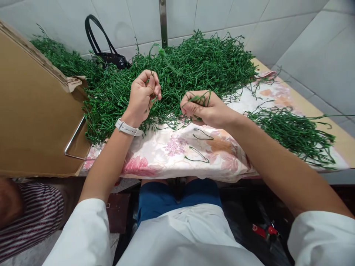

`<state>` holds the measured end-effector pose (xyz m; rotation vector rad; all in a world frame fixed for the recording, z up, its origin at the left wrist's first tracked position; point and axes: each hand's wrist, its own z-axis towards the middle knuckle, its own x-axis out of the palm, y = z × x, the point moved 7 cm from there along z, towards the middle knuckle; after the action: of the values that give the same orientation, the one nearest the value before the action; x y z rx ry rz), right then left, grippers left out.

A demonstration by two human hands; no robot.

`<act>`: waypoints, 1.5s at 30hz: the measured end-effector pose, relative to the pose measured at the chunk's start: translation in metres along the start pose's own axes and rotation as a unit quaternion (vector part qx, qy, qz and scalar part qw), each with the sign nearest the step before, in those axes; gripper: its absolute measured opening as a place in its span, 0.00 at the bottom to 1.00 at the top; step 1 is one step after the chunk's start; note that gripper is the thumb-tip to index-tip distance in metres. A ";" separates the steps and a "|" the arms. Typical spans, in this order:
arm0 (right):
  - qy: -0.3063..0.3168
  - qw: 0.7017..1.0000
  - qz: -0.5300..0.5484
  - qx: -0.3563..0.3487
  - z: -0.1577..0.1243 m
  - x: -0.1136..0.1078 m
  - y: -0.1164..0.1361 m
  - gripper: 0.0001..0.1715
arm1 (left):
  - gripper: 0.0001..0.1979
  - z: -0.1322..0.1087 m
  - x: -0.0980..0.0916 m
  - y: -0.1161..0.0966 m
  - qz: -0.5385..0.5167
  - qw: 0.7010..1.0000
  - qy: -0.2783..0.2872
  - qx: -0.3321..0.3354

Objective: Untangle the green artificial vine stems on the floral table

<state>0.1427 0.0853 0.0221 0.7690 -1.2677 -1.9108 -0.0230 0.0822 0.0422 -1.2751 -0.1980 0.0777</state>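
My left hand [145,90], with a white watch band at the wrist, is closed in a pinch on a thin green cord whose upper part sticks up above the fingers. To its right, my right hand [203,109] is closed around several green cords [197,99] that loop over the fingers. The hands are apart, in front of a large heap of green cords [205,64] with small knot-like ends. Below my right hand, two loose cords [198,154] lie bent on the flowered cloth [172,162].
A smaller pile of green cords [296,133] lies at the right. At the left stands a cardboard box [36,111] with a metal wire handle [74,138] beside it. A black handbag [111,59] sits behind the heap, against the tiled wall. A person in striped clothing [33,218] is at lower left.
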 end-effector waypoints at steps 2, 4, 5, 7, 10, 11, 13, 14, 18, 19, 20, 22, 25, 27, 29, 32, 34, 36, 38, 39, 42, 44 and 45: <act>-0.032 0.999 0.024 0.007 0.002 -0.003 -0.001 0.28 | 0.12 -0.002 0.001 0.001 -0.016 0.999 0.011 -0.035; -0.083 0.996 0.037 0.024 0.003 -0.008 -0.003 0.28 | 0.09 -0.006 0.009 0.003 -0.001 0.998 0.035 -0.044; -0.111 0.992 0.040 0.037 0.002 -0.011 -0.004 0.28 | 0.08 -0.008 0.013 0.004 0.012 0.998 0.044 -0.034; -0.161 0.983 0.052 0.067 0.000 -0.016 -0.007 0.29 | 0.08 -0.012 0.020 0.004 0.037 0.998 0.047 -0.009; -0.181 0.974 0.083 0.105 -0.004 -0.015 -0.009 0.30 | 0.07 -0.015 0.027 0.005 0.054 0.998 0.035 0.014; -0.176 0.974 0.092 0.111 -0.004 -0.013 -0.010 0.30 | 0.08 -0.016 0.029 0.004 0.054 0.998 0.035 0.018; -0.166 0.975 0.096 0.115 -0.004 -0.009 -0.011 0.32 | 0.09 -0.018 0.032 0.003 0.049 0.998 0.039 0.026; -0.164 0.976 0.091 0.114 -0.004 -0.008 -0.011 0.32 | 0.09 -0.019 0.034 0.003 0.047 0.998 0.044 0.027; -0.180 0.976 0.054 0.109 -0.004 -0.007 -0.014 0.28 | 0.08 -0.022 0.040 0.007 0.039 0.997 0.058 0.018; -0.185 0.975 0.045 0.110 -0.004 -0.008 -0.014 0.26 | 0.07 -0.022 0.040 0.008 0.039 0.997 0.057 0.017; -0.189 0.975 0.038 0.110 -0.004 -0.008 -0.014 0.24 | 0.07 -0.022 0.040 0.009 0.041 0.998 0.052 0.018; -0.188 0.976 0.032 0.107 -0.004 -0.008 -0.012 0.21 | 0.07 -0.022 0.038 0.009 0.047 0.998 0.034 0.025; -0.164 0.981 0.033 0.097 -0.003 -0.004 -0.008 0.22 | 0.08 -0.021 0.035 0.010 0.045 0.999 0.007 0.022; -0.150 0.985 0.030 0.086 -0.002 -0.002 -0.007 0.24 | 0.09 -0.021 0.034 0.013 0.030 1.000 -0.002 0.003; -0.141 0.987 0.018 0.074 -0.001 -0.001 -0.006 0.25 | 0.10 -0.021 0.034 0.015 0.002 1.000 -0.010 -0.017; -0.118 0.991 0.000 0.067 0.000 0.003 -0.007 0.22 | 0.12 -0.022 0.032 0.015 -0.048 0.997 -0.033 -0.051; -0.109 0.992 0.007 0.069 0.000 0.007 -0.006 0.22 | 0.13 -0.023 0.032 0.014 -0.077 0.993 -0.047 -0.078; -0.119 0.990 0.027 0.076 0.001 0.009 -0.006 0.21 | 0.13 -0.025 0.033 0.014 -0.105 0.988 -0.050 -0.103; -0.135 0.987 0.040 0.082 0.001 0.011 -0.007 0.22 | 0.13 -0.026 0.035 0.015 -0.125 0.983 -0.045 -0.125; -0.140 0.986 0.038 0.080 0.002 0.011 -0.007 0.23 | 0.13 -0.026 0.036 0.017 -0.132 0.981 -0.043 -0.136; -0.133 0.990 0.000 0.042 0.004 0.013 -0.006 0.27 | 0.14 -0.025 0.035 0.021 -0.144 0.977 -0.046 -0.153; -0.121 0.992 -0.032 0.007 0.005 0.014 -0.003 0.29 | 0.14 -0.022 0.032 0.022 -0.137 0.979 -0.051 -0.142; -0.119 0.992 -0.046 -0.003 0.004 0.014 -0.002 0.31 | 0.15 -0.021 0.032 0.021 -0.127 0.982 -0.050 -0.131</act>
<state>0.1304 0.0764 0.0202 0.6196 -1.3869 -2.1300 0.0134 0.0735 0.0197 -1.4982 -0.4687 -0.1071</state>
